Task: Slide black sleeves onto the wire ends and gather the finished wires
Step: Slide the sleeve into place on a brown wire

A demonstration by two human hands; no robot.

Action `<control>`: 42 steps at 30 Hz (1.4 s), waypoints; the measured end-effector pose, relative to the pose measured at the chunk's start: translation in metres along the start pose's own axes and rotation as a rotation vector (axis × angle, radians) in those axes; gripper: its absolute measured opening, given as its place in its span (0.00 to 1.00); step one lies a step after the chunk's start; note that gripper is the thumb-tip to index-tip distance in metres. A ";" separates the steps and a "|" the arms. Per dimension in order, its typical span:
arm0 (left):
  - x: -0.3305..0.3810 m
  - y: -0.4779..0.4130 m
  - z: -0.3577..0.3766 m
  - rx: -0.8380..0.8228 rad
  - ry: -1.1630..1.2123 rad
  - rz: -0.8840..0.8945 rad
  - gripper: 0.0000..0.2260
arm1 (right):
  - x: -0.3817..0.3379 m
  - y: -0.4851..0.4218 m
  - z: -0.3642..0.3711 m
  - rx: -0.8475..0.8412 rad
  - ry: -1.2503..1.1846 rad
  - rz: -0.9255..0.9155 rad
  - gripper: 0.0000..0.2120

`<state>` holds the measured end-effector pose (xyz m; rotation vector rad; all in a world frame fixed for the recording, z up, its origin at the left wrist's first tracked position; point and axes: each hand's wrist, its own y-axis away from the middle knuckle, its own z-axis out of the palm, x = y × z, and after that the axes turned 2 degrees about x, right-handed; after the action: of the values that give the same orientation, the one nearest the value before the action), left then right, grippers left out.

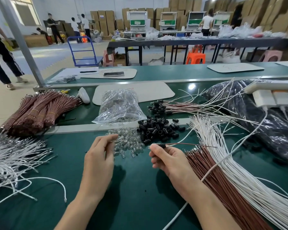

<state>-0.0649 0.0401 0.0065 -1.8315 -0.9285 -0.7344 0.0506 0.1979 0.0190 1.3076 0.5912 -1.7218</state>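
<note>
My right hand (169, 159) pinches a black sleeve (161, 145) that sits on a brown wire and a white wire (189, 144) running off to the right. My left hand (99, 157) hovers at the near edge of a heap of small clear glass bulbs (130, 143), fingers loosely curled; whether it holds a bulb is not visible. Loose black sleeves (158, 130) lie piled just beyond the bulbs. Finished wires with black sleeves (158, 107) lie farther back. Brown wires (226, 188) and white wires (249, 183) fan out at my right.
Bundled brown wires (38, 112) lie at far left, loose white wires (12, 161) at near left. A clear plastic bag (120, 107) sits behind the bulbs. A dark bag (259, 120) with a white power strip (271, 97) fills the right. People walk in the background.
</note>
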 end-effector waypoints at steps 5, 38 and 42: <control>0.027 0.019 0.022 -0.186 0.586 -0.232 0.07 | 0.002 0.000 0.003 -0.048 -0.063 -0.014 0.08; 0.020 0.028 0.028 -0.234 0.477 -0.145 0.07 | 0.011 -0.006 -0.002 -0.080 -0.024 -0.054 0.11; 0.019 0.030 0.028 -0.195 0.368 -0.054 0.05 | 0.012 -0.006 -0.001 -0.087 -0.023 -0.057 0.08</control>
<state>-0.0268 0.0622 -0.0038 -1.7589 -0.6845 -1.1848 0.0452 0.1979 0.0068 1.2187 0.6883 -1.7352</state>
